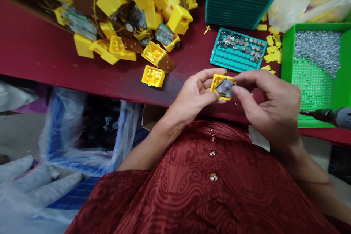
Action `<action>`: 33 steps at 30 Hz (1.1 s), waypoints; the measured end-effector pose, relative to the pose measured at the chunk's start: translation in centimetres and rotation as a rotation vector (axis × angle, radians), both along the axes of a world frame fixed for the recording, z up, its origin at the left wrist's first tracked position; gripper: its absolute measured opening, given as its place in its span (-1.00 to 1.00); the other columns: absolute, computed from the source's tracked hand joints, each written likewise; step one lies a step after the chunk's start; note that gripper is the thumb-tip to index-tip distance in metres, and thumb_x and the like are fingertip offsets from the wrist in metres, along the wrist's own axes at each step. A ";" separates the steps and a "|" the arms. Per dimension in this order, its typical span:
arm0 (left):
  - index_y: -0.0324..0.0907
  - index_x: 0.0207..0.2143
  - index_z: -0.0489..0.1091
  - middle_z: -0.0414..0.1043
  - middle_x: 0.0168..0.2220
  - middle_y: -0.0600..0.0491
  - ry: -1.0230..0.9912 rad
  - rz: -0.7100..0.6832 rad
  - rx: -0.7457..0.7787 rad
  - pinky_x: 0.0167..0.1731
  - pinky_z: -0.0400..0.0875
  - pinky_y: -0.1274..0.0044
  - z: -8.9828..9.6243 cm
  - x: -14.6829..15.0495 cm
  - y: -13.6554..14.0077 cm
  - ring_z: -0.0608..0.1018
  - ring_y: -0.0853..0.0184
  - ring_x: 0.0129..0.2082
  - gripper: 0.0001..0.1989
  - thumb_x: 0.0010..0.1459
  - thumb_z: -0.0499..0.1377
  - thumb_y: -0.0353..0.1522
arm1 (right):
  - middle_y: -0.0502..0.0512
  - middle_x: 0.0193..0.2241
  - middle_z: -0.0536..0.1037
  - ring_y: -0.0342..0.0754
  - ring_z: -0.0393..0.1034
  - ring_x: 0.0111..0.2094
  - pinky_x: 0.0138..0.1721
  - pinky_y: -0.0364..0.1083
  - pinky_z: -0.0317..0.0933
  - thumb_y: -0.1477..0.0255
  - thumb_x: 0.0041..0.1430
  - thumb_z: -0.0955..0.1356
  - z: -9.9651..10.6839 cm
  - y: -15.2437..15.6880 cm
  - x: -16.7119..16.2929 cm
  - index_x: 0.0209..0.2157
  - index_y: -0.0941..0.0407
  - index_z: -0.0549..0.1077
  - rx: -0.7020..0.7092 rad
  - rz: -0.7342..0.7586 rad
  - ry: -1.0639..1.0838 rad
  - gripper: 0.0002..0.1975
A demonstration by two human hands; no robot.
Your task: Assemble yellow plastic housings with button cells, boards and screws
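Observation:
Near the front edge of the table, my left hand (193, 93) is closed around a small yellow plastic housing (213, 87), its open side facing up. A circuit board (225, 87) lies tilted inside the housing. My right hand (267, 98) pinches the board's upper right corner between thumb and forefinger. Left of my hands, a similar yellow housing (152, 76) rests on the table beside a brown board (167, 64).
Yellow housings with wires and boards (117, 47) heap up at the back left. A teal tray (238, 49) holds round metal parts, with stacked teal trays (238, 7) behind. At right are a green bin (287, 58) of screws and a power screwdriver (326, 116).

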State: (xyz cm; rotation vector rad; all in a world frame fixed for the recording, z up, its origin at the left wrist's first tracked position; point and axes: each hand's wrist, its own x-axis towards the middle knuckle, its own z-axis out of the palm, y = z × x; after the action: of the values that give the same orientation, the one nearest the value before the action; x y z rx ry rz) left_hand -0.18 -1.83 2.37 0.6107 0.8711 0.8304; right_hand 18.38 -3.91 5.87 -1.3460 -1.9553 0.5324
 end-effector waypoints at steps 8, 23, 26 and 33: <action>-0.15 0.03 0.54 0.68 -0.01 -0.02 -0.019 -0.028 0.007 -0.03 0.68 0.43 0.3 -0.2 -0.1 0.72 0.15 0.04 -0.46 -0.04 0.52 -0.43 | 0.04 -0.23 0.72 -0.03 0.61 -0.22 -0.07 0.03 0.48 0.46 0.43 0.39 0.0 0.4 0.6 -0.17 0.02 0.62 0.026 0.082 -0.025 -0.88; -0.15 0.05 0.55 0.66 -0.05 -0.01 0.027 -0.019 0.040 -0.07 0.69 0.43 0.3 0.1 -0.4 0.70 0.22 -0.05 -0.55 0.12 0.49 -0.28 | 0.12 -0.23 0.58 -0.07 0.51 -0.17 -0.16 -0.08 0.42 0.57 0.42 0.35 -0.5 1.0 0.4 -0.14 0.08 0.64 0.181 0.132 -0.114 -0.80; -0.15 0.05 0.54 0.67 -0.05 0.00 0.038 -0.006 0.045 -0.15 0.69 0.48 0.1 0.3 -0.5 0.70 0.26 -0.11 -0.57 0.16 0.48 -0.26 | 0.12 -0.23 0.63 -0.07 0.55 -0.17 -0.10 -0.08 0.47 0.59 0.38 0.40 -1.0 1.0 0.1 -0.09 0.11 0.62 0.184 0.069 -0.061 -0.82; -0.19 0.14 0.45 0.67 -0.13 0.02 0.044 0.019 0.065 -0.27 0.70 0.54 -0.5 0.6 -0.6 0.73 0.29 -0.19 -0.49 0.19 0.45 -0.29 | 0.08 -0.31 0.55 -0.06 0.48 -0.25 -0.22 -0.04 0.41 0.48 0.42 0.41 -1.3 1.0 0.7 -0.23 0.03 0.64 0.197 0.041 -0.104 -0.86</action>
State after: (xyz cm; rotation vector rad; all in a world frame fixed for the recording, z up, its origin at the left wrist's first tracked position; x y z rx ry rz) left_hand 0.42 -2.42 1.84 0.6805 0.8941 0.8677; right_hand 19.03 -2.93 4.55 -1.2331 -2.0636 0.2842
